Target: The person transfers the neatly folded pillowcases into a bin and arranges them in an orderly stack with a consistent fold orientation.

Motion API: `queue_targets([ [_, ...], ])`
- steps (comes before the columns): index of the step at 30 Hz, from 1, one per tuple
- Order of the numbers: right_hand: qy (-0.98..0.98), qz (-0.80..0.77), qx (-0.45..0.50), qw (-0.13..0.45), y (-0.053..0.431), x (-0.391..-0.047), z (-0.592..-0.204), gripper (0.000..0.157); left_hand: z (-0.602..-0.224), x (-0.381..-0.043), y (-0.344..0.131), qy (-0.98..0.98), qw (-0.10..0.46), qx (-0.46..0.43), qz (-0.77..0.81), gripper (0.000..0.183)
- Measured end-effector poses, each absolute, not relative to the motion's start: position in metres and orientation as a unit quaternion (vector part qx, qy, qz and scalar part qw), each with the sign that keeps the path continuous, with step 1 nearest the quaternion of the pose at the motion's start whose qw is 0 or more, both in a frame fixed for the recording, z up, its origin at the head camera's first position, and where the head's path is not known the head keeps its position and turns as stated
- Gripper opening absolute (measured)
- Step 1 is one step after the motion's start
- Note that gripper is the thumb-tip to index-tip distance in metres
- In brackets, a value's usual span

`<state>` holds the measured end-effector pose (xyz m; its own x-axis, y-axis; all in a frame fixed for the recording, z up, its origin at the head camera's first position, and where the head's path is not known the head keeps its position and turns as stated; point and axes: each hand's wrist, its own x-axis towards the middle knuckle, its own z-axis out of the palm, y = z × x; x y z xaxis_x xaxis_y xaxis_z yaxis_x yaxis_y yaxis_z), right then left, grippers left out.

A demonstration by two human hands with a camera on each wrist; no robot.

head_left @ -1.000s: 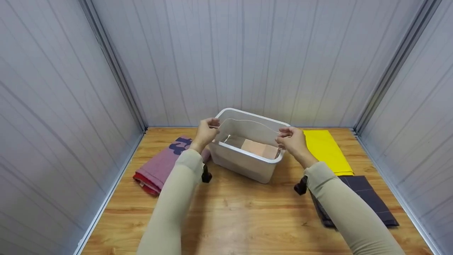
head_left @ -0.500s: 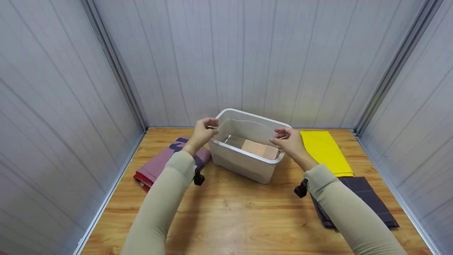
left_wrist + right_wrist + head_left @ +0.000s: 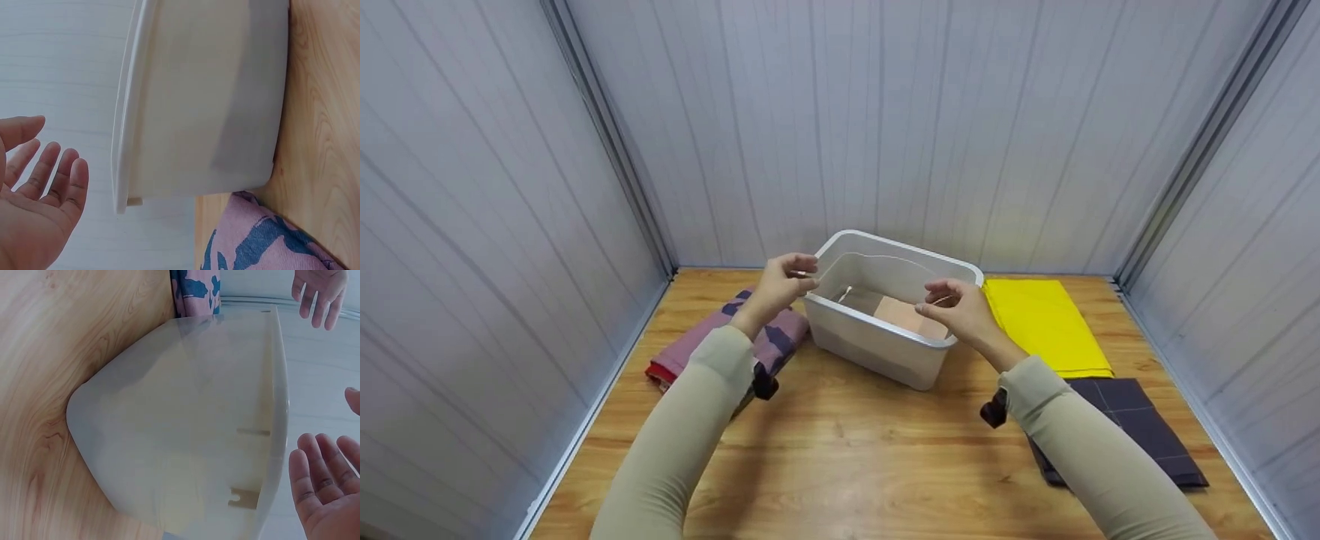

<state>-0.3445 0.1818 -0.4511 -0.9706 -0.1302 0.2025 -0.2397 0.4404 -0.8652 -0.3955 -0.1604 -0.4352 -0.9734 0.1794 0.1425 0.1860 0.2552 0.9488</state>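
A white plastic bin [image 3: 877,356] stands upright near the back wall. On its floor lies a folded cloth [image 3: 900,311] in peach and grey-brown blocks. My left hand [image 3: 780,289] hovers by the bin's left rim; the left wrist view shows its fingers [image 3: 45,174] spread and apart from the bin [image 3: 191,107]. Over the right end of the bin is my right hand [image 3: 966,315], its fingers loosely bent. Nothing is held by the right hand [image 3: 329,495] in the right wrist view.
Left of the bin lies a folded purple cloth [image 3: 784,334] with dark blue patterns and a red layer. At right are a folded yellow cloth [image 3: 1046,322] and a folded dark cloth [image 3: 1140,427]. Panelled walls [image 3: 877,127] enclose the wooden surface [image 3: 870,465].
My left hand has drifted left, away from the bin. The right hand has shifted left over the bin's right end. The bin and cloths have stayed put.
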Motion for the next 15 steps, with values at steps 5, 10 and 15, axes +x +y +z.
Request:
queue_targets([
  [5,-0.855,0.501,0.13,0.036,0.177,-0.342,-0.456,0.046,-0.439,-0.392,-0.169,-0.793,0.005,-0.112,-0.599,0.043],
  [10,-0.853,0.494,0.163,0.042,0.17,-0.342,-0.459,0.042,-0.442,-0.385,-0.18,-0.795,0.005,-0.102,-0.598,0.042],
  [15,-0.847,0.495,0.188,0.048,0.163,-0.34,-0.463,0.041,-0.447,-0.379,-0.191,-0.785,0.006,-0.09,-0.613,0.041],
])
